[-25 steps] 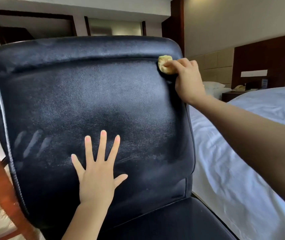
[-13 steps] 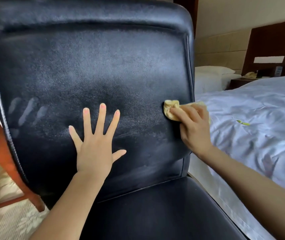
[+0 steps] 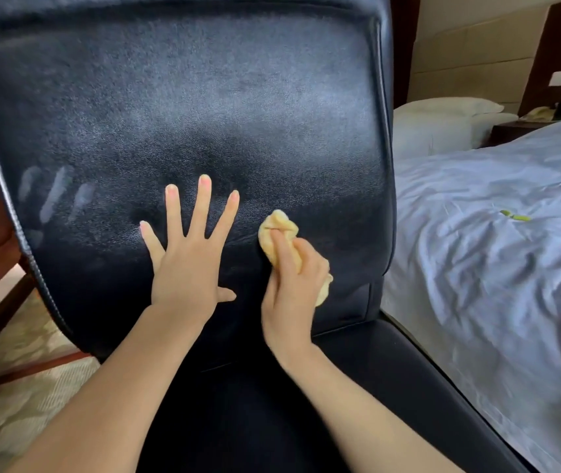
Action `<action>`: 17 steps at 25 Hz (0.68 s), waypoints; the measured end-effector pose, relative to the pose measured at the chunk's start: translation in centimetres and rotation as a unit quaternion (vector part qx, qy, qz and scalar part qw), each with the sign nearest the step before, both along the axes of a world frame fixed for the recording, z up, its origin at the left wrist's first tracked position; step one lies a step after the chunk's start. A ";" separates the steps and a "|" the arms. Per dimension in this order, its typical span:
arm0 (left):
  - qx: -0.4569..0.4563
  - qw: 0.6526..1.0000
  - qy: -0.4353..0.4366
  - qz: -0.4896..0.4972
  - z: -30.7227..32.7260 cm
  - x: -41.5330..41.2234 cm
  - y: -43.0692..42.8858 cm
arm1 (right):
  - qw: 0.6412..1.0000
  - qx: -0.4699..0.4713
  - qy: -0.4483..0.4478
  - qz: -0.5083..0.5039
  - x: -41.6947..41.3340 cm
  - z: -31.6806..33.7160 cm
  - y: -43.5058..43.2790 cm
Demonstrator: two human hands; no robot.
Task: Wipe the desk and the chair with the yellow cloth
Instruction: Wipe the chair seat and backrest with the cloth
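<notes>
right hand [image 3: 293, 285]: grips yellow cloth [image 3: 278, 227] | left hand [image 3: 186, 272]: flat on chair [image 3: 204, 97]

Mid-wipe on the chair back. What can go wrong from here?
1. The left hand lies flat on the chair back; it may leave prints like the finger smears near the left edge.
2. The right hand holds the yellow cloth bunched up, so little of it touches; patches may be missed.
</notes>
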State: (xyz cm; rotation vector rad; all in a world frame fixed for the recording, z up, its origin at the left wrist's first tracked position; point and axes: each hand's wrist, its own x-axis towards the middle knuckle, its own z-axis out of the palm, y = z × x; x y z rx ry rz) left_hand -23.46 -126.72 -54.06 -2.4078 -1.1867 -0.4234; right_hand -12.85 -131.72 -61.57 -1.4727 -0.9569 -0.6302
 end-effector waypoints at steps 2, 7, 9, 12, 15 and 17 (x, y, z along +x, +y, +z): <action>0.001 1.000 0.003 0.011 -0.1 -0.4 0.1 | 0.998 -0.039 -0.052 0.025 -0.8 -0.8 0.1; 0.007 1.000 -0.005 0.006 -0.3 -0.4 0.1 | 0.962 -0.075 -0.263 -0.006 6.7 -0.9 -2.3; 0.004 1.000 -0.012 -0.003 -0.2 -0.3 0.1 | 0.984 -0.049 -0.166 -0.039 8.9 -0.8 -3.3; 0.009 1.000 -0.017 -0.012 -0.1 0.0 0.0 | 0.998 0.008 -0.031 -0.062 9.8 -0.8 -3.7; 0.001 1.000 -0.017 -0.016 0.1 0.2 -0.3 | 0.985 0.088 0.080 -0.128 8.8 -0.9 -2.8; 0.001 1.000 -0.011 -0.016 0.1 -0.1 -0.5 | 0.948 0.157 0.231 -0.151 6.5 -1.4 -1.8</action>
